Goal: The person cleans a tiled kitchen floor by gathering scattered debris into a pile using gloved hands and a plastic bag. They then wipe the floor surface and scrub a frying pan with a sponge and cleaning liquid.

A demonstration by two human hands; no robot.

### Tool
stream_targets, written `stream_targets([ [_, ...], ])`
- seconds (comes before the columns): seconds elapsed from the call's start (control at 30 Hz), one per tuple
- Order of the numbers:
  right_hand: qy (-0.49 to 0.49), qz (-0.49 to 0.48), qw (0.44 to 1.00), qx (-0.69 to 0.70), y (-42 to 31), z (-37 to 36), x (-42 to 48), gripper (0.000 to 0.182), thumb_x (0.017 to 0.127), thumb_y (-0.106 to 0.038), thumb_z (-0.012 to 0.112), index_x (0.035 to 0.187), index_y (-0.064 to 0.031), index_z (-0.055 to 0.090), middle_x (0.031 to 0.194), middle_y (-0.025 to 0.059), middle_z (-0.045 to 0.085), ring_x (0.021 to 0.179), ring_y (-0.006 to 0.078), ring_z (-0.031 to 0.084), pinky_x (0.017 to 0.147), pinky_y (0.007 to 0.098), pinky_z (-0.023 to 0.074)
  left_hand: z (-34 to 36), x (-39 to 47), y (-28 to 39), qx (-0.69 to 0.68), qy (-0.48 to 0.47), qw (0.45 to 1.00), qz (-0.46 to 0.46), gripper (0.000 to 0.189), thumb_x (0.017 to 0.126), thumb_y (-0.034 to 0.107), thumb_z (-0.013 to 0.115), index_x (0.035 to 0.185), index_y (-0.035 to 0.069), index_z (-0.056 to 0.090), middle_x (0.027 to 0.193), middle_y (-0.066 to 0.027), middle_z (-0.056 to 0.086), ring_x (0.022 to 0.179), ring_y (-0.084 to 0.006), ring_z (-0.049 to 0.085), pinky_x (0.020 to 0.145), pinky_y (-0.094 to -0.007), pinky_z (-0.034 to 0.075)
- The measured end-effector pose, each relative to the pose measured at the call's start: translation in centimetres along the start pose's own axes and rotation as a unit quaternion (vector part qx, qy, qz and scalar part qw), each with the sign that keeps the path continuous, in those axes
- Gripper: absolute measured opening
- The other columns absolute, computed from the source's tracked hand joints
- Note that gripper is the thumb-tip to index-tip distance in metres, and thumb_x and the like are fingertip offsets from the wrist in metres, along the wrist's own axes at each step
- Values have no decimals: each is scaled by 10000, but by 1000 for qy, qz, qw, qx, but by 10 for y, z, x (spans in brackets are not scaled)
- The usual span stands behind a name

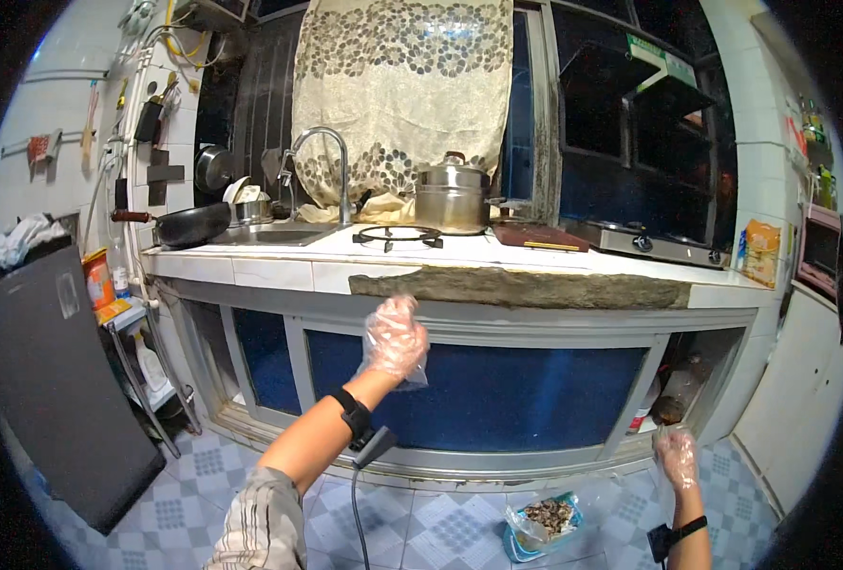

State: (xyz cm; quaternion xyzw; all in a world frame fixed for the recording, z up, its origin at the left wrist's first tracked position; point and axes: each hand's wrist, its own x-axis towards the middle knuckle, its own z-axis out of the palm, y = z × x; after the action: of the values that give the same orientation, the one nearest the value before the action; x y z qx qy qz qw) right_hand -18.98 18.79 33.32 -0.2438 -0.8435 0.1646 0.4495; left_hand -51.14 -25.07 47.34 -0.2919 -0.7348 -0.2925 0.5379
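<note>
My left hand [396, 338], in a clear disposable plastic glove, is raised in front of the counter's broken, bare-cement front edge [521, 287]. Its fingers are curled in, and no object shows in it. At lower right, my right hand [678, 456] wears a similar glove and is also closed, near the open right end of the cabinet under the counter. Both palms face away from view. Between and below my hands, a blue bin [510, 545] with a clear plastic liner stands on the floor, holding brown scraps [549, 516]. Black straps with small devices circle both wrists.
On the white-tiled counter are a black wok [193, 224], a sink [268, 235], a pot ring [398, 237], a lidded steel pot [452, 196], a dark red board [541, 239] and a gas stove [649, 242]. A grey fridge [58, 385] stands left. A cable [357, 513] hangs below my left wrist.
</note>
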Motion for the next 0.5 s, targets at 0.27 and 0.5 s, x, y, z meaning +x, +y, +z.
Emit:
stream_targets([
  [0.27, -94, 259, 873, 402, -83, 53, 111, 184, 872, -246, 564, 855, -63, 549, 662, 45, 558, 530, 139, 514, 482, 277, 435, 38, 23, 31, -85, -340, 914, 204, 97, 709, 119, 580, 779, 86, 520, 683, -123, 569, 628, -323, 604, 533, -434, 491],
  [0.5, -315, 339, 809, 362, -206, -20, 120, 163, 904, -183, 519, 814, -47, 528, 707, 71, 572, 570, 157, 532, 532, 290, 450, -51, 83, -10, -47, -529, 844, 75, 162, 742, 193, 552, 858, 80, 555, 770, -134, 627, 710, -310, 632, 622, -423, 517],
])
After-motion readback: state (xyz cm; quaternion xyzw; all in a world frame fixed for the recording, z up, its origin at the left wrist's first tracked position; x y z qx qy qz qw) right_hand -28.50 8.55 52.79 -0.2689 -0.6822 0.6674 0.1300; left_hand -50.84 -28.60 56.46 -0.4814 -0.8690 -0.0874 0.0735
